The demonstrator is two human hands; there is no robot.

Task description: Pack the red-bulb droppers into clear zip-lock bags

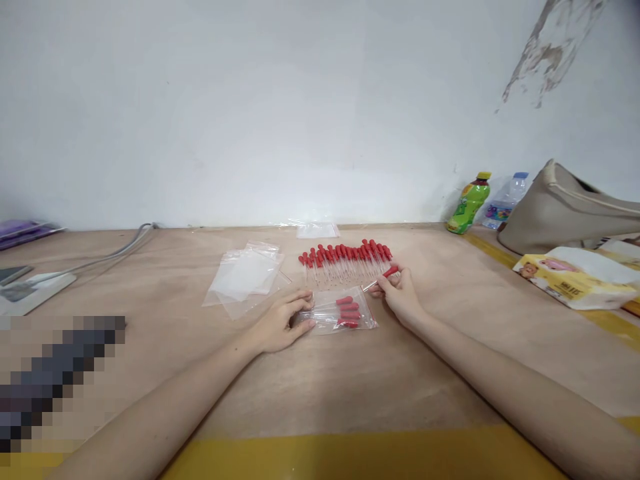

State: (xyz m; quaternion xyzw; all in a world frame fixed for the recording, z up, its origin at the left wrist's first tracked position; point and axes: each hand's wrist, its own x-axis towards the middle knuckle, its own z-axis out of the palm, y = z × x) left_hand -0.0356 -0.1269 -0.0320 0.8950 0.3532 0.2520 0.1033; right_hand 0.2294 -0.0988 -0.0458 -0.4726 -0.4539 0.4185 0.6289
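From where I stand, I see two bare hands at a brown table. The right hand [400, 297] is pinching a thin, see-through dropper with a red, squeezy-looking top [391, 271] between the thumb and fingers. It slants, red top up and to the right, thin end down and to the left. That end points at the back right corner of a flat, clear plastic bag with a red line at its right edge [370, 315]. I can't tell if the tip touches the bag or is just beside it.

The bag lies long ways from left to right. A few droppers are inside, and their red tops [350, 314] sit near its right end, the end closest to the right hand. The left hand [287, 322] is at the other end, thumb and fingers bent and apart on the plastic. I can't tell if they grip it.

Behind the bag is a long row of red-topped droppers [345, 253], and its right end is near the right hand.
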